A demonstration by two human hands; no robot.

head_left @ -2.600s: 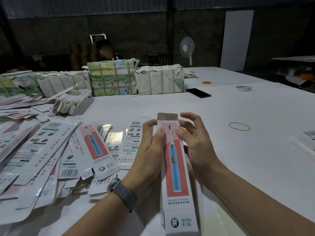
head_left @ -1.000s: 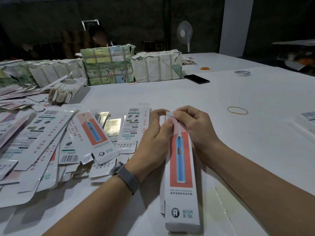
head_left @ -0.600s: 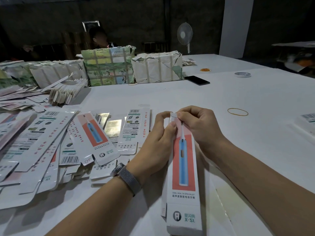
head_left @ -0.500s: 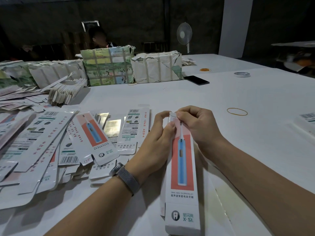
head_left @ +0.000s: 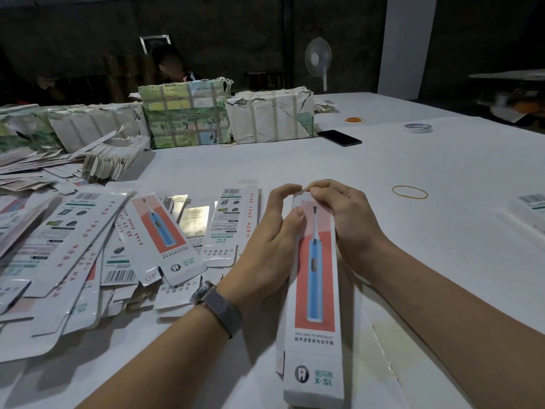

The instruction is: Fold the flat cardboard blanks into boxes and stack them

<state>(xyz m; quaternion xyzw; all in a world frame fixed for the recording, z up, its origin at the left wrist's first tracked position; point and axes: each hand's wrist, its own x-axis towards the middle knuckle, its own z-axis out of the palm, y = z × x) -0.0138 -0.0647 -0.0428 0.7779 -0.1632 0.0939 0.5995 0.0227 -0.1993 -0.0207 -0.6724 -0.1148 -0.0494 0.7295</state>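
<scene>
Left of the box [head_left: 315, 278] lie the flat blanks [head_left: 88, 249], spread over the white table [head_left: 413, 231]. My left hand [head_left: 265, 246] grips the box on its left side, thumb pressed on the front. My right hand [head_left: 348, 219] pinches the flap at the far end. I judge I am closing this end; next the flap must be tucked in fully, then the box goes to a stack.

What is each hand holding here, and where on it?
Both hold the toothbrush box at its far end: left hand along the side, right hand pinching the top flap.
</scene>
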